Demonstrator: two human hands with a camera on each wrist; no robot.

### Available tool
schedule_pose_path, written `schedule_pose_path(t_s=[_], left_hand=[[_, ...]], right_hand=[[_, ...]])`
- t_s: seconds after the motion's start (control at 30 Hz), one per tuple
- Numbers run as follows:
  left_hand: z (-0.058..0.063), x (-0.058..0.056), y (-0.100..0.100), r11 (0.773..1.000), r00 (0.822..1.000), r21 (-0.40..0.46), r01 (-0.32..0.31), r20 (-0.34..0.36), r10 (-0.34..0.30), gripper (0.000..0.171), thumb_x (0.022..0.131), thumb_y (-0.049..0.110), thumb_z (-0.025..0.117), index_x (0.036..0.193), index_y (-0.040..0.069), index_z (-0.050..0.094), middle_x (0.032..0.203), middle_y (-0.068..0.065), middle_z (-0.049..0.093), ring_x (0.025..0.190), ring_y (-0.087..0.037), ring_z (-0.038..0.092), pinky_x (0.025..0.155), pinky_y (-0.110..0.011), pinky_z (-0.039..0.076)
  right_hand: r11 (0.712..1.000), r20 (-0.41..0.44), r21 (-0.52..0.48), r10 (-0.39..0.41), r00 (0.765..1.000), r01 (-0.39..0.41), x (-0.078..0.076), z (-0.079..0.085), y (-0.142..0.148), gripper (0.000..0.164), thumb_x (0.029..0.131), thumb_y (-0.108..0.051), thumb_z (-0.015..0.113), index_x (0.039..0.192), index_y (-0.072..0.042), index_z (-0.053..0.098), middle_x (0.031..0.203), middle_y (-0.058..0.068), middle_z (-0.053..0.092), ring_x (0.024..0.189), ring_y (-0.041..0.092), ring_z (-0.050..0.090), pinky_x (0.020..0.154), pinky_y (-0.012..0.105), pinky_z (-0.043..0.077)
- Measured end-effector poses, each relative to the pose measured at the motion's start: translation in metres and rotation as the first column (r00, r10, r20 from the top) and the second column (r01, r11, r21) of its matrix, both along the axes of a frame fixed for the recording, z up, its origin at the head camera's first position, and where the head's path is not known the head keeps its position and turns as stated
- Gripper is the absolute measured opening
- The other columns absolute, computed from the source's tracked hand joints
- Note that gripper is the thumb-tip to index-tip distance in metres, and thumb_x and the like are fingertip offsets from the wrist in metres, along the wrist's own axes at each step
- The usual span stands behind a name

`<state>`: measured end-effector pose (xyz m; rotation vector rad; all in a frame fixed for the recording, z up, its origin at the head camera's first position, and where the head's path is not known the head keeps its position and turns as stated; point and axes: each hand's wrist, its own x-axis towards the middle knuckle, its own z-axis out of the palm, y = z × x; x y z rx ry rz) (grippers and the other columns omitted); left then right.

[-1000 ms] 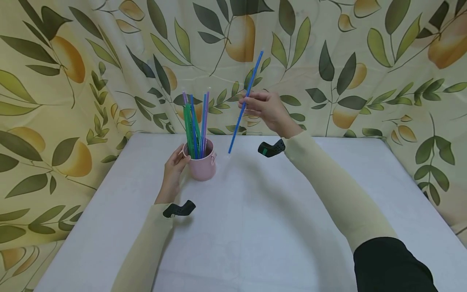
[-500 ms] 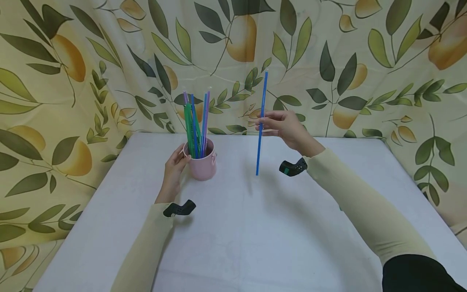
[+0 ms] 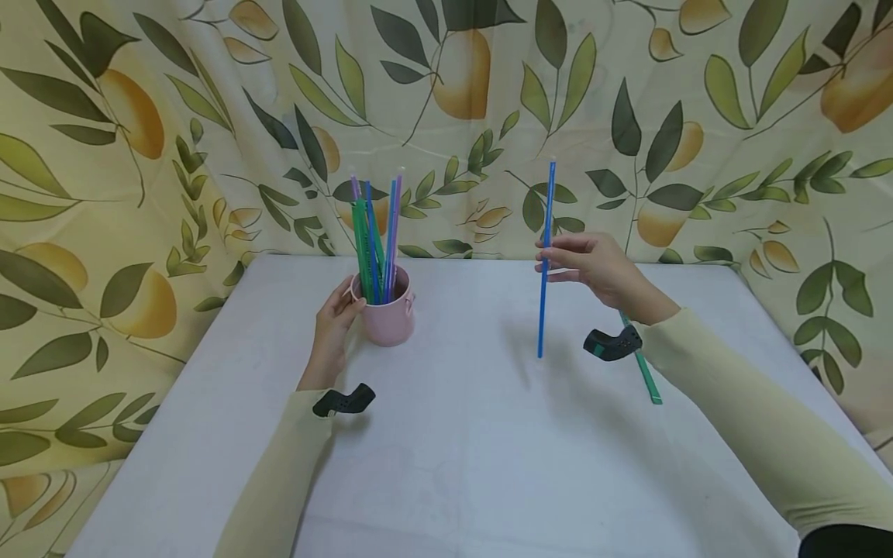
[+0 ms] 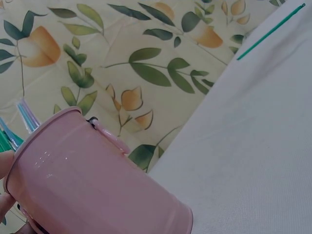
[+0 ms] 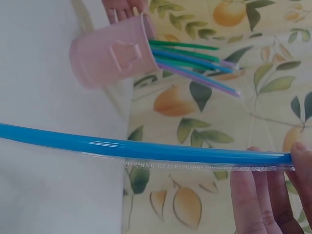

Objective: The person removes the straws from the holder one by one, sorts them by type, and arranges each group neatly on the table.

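Observation:
My left hand [image 3: 331, 335] grips a small pink bucket [image 3: 391, 323] by its left side, thumb at the rim. Green, blue and purple straws [image 3: 373, 240] stand in the bucket, their lower ends hidden inside. To the right, my right hand [image 3: 601, 270] pinches a blue straw [image 3: 543, 314] between thumb and fingers, nearly upright over the table. A clear wrapper shows along this blue straw [image 5: 122, 148] in the right wrist view. Partly behind the right wrist, a green straw [image 3: 650, 378] lies on the table; more of this green straw [image 4: 270, 32] shows in the left wrist view.
A white cloth covers the table [image 3: 446, 449]. Behind it hangs a curtain [image 3: 446, 155] printed with leaves and fruit. A small black device [image 3: 612, 343] sits at the right wrist, and another black device [image 3: 344, 399] at the left.
My right hand has moved right and down, away from the bucket, and the blue straw has turned from tilted to nearly upright. The green straw now shows beside the right wrist. The left hand stays put.

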<state>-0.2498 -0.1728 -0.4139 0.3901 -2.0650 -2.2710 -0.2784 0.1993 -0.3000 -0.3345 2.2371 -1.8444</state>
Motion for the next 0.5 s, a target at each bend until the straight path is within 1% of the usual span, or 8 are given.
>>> schedule_pose_path(t_s=[0.1,0.27,0.4,0.5], left_hand=[[0.0,0.001,0.0,1.0,1.0,-0.001,0.004,-0.004,-0.004,0.055,0.094,0.017,0.056,0.146,0.022,0.036,0.154,-0.002,0.031,0.142,-0.019,0.028,0.118,-0.036,0.028],[0.0,0.002,0.0,1.0,1.0,0.003,0.017,-0.025,-0.017,0.055,0.095,0.016,0.055,0.146,0.021,0.035,0.154,-0.004,0.031,0.142,-0.019,0.029,0.118,-0.036,0.027],[0.001,0.003,0.0,1.0,0.999,0.001,0.022,-0.033,-0.022,0.055,0.095,0.016,0.054,0.146,0.02,0.034,0.154,-0.004,0.031,0.142,-0.019,0.028,0.118,-0.036,0.026],[0.001,0.003,0.0,1.0,0.999,-0.002,0.024,-0.037,-0.024,0.055,0.095,0.016,0.055,0.146,0.02,0.034,0.154,-0.003,0.031,0.143,-0.019,0.028,0.118,-0.036,0.026]], right_hand=[[1.0,0.006,0.018,-0.015,1.0,0.015,0.002,-0.003,0.013,0.013,0.09,-0.02,0.062,0.101,-0.02,0.07,0.089,-0.012,0.071,0.085,0.006,0.07,0.075,0.025,0.059],[0.996,0.024,0.079,-0.051,0.998,0.049,0.002,-0.011,0.033,0.011,0.091,-0.023,0.061,0.096,-0.028,0.07,0.088,-0.015,0.07,0.084,0.004,0.069,0.077,0.026,0.059],[0.99,0.038,0.13,-0.058,0.998,0.053,0.0,-0.018,0.048,0.014,0.091,-0.024,0.061,0.103,-0.023,0.068,0.087,-0.017,0.069,0.083,0.002,0.068,0.078,0.025,0.059],[0.982,0.043,0.178,-0.07,0.997,0.061,-0.001,-0.022,0.056,0.027,0.091,-0.025,0.061,0.115,-0.012,0.064,0.086,-0.018,0.068,0.083,0.001,0.067,0.078,0.025,0.058]])
